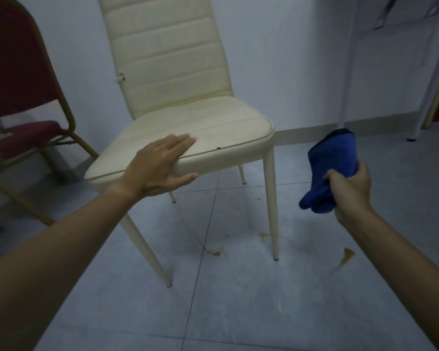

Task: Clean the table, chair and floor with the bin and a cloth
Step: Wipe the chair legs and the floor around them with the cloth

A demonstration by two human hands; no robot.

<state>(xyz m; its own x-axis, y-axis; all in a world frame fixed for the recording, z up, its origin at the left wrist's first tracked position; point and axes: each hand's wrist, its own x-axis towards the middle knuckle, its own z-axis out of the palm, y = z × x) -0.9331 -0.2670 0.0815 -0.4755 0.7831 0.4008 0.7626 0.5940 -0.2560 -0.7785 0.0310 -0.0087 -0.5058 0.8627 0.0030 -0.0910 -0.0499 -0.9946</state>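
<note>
A cream padded chair [188, 117] stands in the middle of the head view on a grey tiled floor [238, 300]. My left hand [160, 165] lies with straight fingers on the front edge of its seat, thumb under the rim. To the right of the chair, my right hand [350, 191] grips a folded blue cloth [330, 168] in the air above the floor. Brown stains [346, 257] mark the tiles near the chair's front right leg, with a smaller brown spot [216, 253] to the left. No bin is in view.
A dark red chair with a gold metal frame [23, 102] stands at the left, close to the cream chair. White table legs [345, 72] rise at the upper right against the pale wall. Open floor lies in front of me.
</note>
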